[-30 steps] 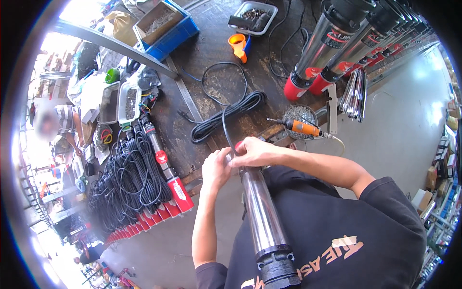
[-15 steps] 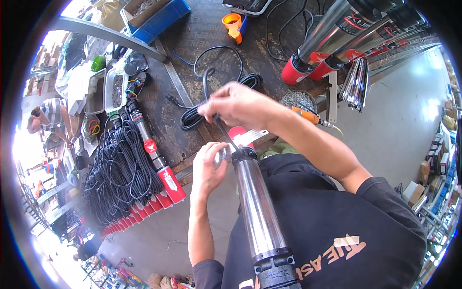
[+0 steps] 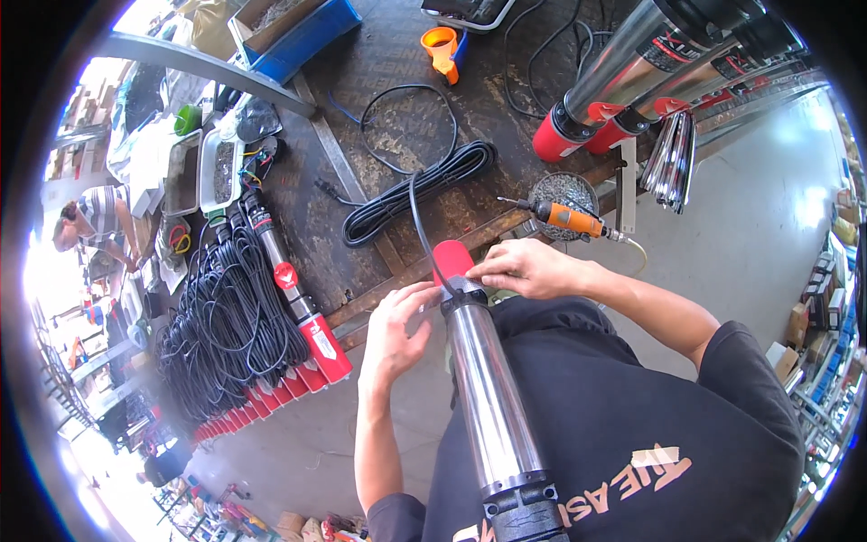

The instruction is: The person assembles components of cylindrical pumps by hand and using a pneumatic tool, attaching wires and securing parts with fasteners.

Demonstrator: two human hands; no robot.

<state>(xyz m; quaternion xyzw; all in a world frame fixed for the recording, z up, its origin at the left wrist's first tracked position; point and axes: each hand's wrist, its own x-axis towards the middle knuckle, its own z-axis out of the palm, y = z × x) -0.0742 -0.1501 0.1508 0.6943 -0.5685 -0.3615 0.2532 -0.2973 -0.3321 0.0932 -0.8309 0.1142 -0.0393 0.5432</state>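
Note:
A long steel cylinder, which looks like a submersible pump (image 3: 492, 388), leans against my front with its black end toward me. Its red end cap (image 3: 452, 259) points to the bench. Around the black collar between them sits a perforated metal strip (image 3: 463, 284). My left hand (image 3: 395, 332) holds the strip's left side, fingers curled over it. At the right side my right hand (image 3: 531, 269) pinches the strip's other end. A black cable (image 3: 419, 217) rises out of the collar past the strip and runs to a coiled bundle (image 3: 415, 191) on the bench.
An orange air screwdriver (image 3: 571, 219) rests on a bowl of small metal parts (image 3: 562, 185). Steel pumps with red ends (image 3: 560, 134) stand at right; more (image 3: 312, 339) lie left under cable coils. An orange tape dispenser (image 3: 441, 56) and blue bin (image 3: 312, 41) are farther back. Someone (image 3: 107, 221) works far left.
My right hand has let go of the black cable and come down right to the perforated strip. The strip's right end now lies against the collar. My left hand stays near the same place.

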